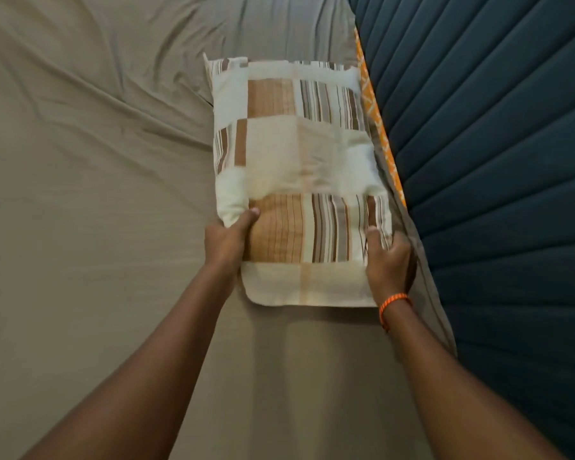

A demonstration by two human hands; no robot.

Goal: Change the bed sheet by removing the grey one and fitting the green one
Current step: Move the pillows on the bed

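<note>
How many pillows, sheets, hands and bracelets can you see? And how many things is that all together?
Pillow: 1
Grey sheet: 1
Left hand and right hand, both holding the pillow: 2
Orange bracelet, on the right wrist: 1
Total: 5

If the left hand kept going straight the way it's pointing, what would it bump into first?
The left hand already grips the striped pillow at its near left edge, thumb on top. Going straight on, it would push further into that pillow, then probably slide along the grey sheet.
</note>
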